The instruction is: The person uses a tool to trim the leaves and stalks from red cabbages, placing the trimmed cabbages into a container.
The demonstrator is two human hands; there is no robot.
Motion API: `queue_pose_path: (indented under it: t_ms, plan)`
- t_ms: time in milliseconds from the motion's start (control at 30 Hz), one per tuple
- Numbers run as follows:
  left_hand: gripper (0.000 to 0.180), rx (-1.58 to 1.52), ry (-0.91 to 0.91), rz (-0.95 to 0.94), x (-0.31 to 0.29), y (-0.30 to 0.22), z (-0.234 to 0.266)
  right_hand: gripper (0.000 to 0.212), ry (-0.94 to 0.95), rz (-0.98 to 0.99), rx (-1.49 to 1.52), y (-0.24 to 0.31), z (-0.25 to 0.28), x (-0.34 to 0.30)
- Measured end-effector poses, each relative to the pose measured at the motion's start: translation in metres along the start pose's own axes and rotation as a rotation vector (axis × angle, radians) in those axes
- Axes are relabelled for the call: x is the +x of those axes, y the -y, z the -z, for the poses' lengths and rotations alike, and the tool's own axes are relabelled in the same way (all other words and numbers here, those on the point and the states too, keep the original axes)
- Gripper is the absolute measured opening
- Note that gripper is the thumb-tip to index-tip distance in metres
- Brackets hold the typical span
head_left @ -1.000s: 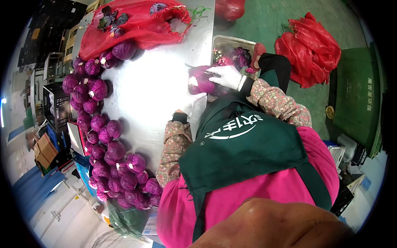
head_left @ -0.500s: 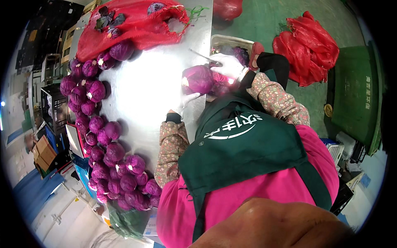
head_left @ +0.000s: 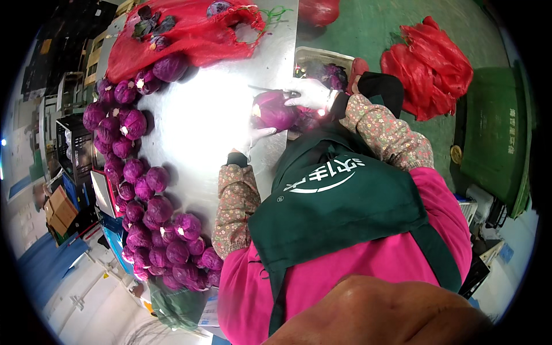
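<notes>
At the right edge of the metal table, a large red cabbage rests with its pale cut stem facing left. White-gloved, my left hand grips it from the near side, fingers partly hidden. My right hand, also gloved, is closed round a knife at the cabbage's far right side; the handle is hidden in the glove. The thin blade points left over the cabbage top. Loose purple outer leaves lie just right of the cabbage, above a pale crate holding more dark leaves.
Many red cabbages line the table's left side. A red mesh bag with a few leaves covers the far end. On the green floor at right are another red mesh bag and a green bin.
My right hand has come a little lower and left onto the cabbage, and the knife blade has swung down close over its top. My left hand stays nearly in place.
</notes>
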State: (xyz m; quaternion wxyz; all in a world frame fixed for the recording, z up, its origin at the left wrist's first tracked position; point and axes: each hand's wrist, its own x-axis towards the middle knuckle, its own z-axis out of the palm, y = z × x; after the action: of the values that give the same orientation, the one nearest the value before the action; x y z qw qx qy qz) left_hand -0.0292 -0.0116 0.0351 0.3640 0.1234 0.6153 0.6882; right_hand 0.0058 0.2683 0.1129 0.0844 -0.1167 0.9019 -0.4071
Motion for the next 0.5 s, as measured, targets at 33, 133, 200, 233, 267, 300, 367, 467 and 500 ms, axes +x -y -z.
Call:
queue_pose_path:
  t_ms: [33, 133, 200, 233, 267, 300, 367, 467, 500]
  plan:
    - [0.11, 0.003, 0.001, -0.004, 0.0, -0.002, -0.001, 0.024, -0.018, -0.007, 0.079, -0.006, -0.001, 0.001]
    - [0.107, 0.006, -0.016, 0.042, -0.001, -0.009, -0.002, 0.02, -0.076, -0.057, 0.373, -0.019, 0.0, 0.003]
    - [0.104, -0.015, -0.009, 0.07, -0.002, -0.011, -0.001, 0.02, -0.099, -0.251, 0.529, -0.037, 0.007, 0.0]
    - [0.103, -0.036, 0.008, 0.075, -0.004, -0.013, 0.001, 0.02, -0.107, -0.43, 0.644, -0.045, 0.014, -0.003]
    - [0.102, -0.054, 0.038, 0.082, -0.002, -0.015, 0.003, 0.021, -0.246, -0.461, 0.651, -0.061, 0.017, -0.007]
    - [0.101, -0.033, -0.02, 0.196, -0.003, -0.017, 0.004, 0.022, -0.284, -0.497, 0.606, -0.074, 0.02, -0.01]
    - [0.099, -0.002, -0.034, 0.204, -0.005, -0.02, 0.003, 0.029, -0.1, -0.648, 0.121, -0.078, 0.031, -0.022]
    - [0.096, 0.041, -0.022, 0.177, -0.009, -0.028, 0.001, 0.061, -0.077, -0.24, -0.046, -0.068, 0.012, -0.019]
    - [0.095, 0.056, -0.01, 0.17, -0.008, -0.032, 0.001, 0.063, -0.157, -0.081, 0.012, -0.06, 0.003, -0.011]
